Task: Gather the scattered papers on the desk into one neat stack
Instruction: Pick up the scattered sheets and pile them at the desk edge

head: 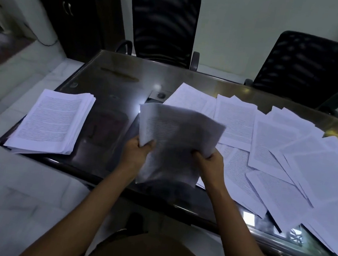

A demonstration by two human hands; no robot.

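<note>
Head view: we hold a sheaf of papers (174, 142) above the surface (116, 80)
Left grip (138, 151) and right grip (211, 162) both clutch it; neat stack (53, 119) lies left, scattered sheets (291, 157) right, black chairs (164, 24) behind

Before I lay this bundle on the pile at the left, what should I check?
1. Left hand grips the held bundle on its left side: ok.
2. Right hand grips its right side: ok.
3. Bundle's edges squared: cannot tell, it is curled and blurred.
4. Stack at the desk's left end has nothing lying on top: ok.
5. Desk surface between bundle and stack free of sheets: ok.
6. All papers gathered: not ok, loose sheets lie spread over the right side.
</note>
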